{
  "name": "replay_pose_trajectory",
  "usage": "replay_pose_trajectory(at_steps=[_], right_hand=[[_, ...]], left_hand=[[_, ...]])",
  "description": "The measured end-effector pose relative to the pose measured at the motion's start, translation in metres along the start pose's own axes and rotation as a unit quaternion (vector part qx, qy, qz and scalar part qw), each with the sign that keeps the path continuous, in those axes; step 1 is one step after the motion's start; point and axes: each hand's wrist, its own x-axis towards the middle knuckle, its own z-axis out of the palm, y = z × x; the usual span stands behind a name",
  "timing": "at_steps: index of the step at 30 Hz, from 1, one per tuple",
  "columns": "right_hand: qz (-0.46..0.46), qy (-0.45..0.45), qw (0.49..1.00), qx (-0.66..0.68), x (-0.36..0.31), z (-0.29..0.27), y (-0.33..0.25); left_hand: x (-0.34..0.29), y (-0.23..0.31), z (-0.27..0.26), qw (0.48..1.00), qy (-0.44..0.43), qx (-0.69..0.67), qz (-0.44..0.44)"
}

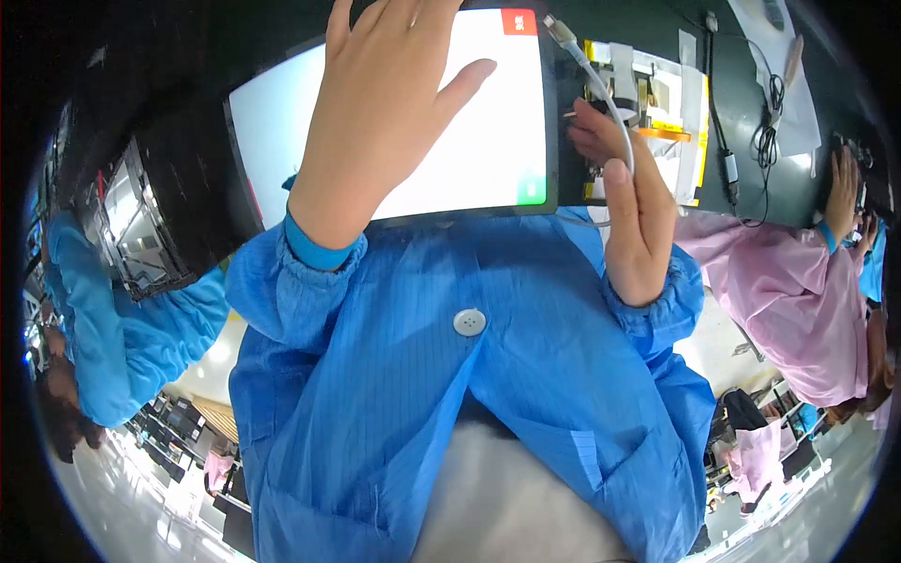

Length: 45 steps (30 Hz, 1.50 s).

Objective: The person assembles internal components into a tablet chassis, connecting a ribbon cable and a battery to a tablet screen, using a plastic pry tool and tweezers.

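Lit tablet (497, 141) was overlaid by left hand (380, 122), spread, nothing grasped; contact could not be told; right hand (649, 202) was held just right of tablet, fingers curled; white cable (596, 78) was draped across it, grip could not be told; taped board (693, 98) was partly covered by right hand; black cord (770, 117) was seen farther right.

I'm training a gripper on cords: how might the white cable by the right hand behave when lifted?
The white cable probably flexes easily, since it curves by the right hand. It looks light, being thin. Its plug may swing, being visibly thicker than the rest.
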Motion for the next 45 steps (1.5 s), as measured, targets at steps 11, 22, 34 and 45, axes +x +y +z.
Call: replay_pose_trajectory(at_steps=[11, 22, 34, 45], right_hand=[[0.018, -0.004, 0.997, -0.075, 0.01, 0.001, -0.002], [-0.023, 0.095, 0.995, -0.012, 0.01, -0.012, -0.003], [0.107, -0.077, 0.991, -0.016, -0.008, -0.037, -0.01], [0.014, -0.097, 0.995, 0.007, -0.023, -0.011, -0.003]], left_hand=[[0.029, 0.01, -0.025, 0.971, -0.145, -0.157, -0.109], [-0.026, 0.037, 0.01, 0.991, -0.13, 0.015, 0.02], [-0.106, -0.039, -0.021, 0.983, 0.076, -0.01, -0.168], [-0.142, -0.062, -0.002, 0.896, 0.132, -0.301, -0.297]])
